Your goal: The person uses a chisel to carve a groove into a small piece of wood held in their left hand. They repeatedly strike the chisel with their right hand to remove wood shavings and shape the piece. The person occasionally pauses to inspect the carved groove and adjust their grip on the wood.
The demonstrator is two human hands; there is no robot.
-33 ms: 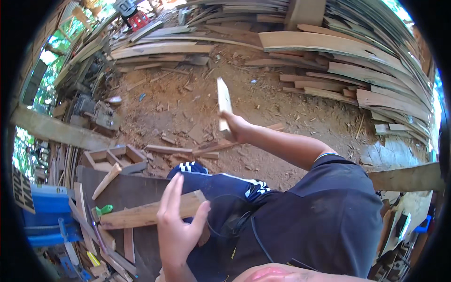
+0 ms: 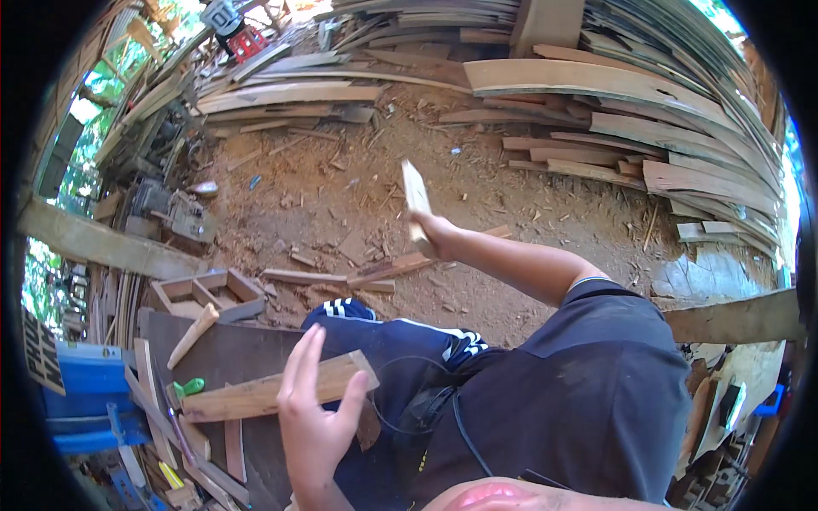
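My right hand (image 2: 436, 236) is closed around the near end of a short pale piece of wood (image 2: 416, 189), held out over the dirt floor. My left hand (image 2: 317, 417) has its fingers stretched out and the thumb apart. It is over a brown wooden board (image 2: 247, 399), whose end shows between thumb and fingers; whether the palm touches it I cannot tell. That board lies across a dark bench top (image 2: 256, 341) and reaches toward my lap. By its far-left end is a green-handled tool (image 2: 189, 387), and a tapered wooden stick (image 2: 194, 335) rests nearby.
An open wooden frame with compartments (image 2: 204, 294) stands beyond the bench. Loose wood strips (image 2: 328, 279) and chips lie on the dirt floor (image 2: 341, 196). Stacked planks (image 2: 596, 81) line the far side and right. At left are a blue object (image 2: 85, 392) and a wooden beam (image 2: 102, 243).
My right hand and the pale piece of wood have come slightly nearer and to the right. My left hand stays open over the board, barely shifted.
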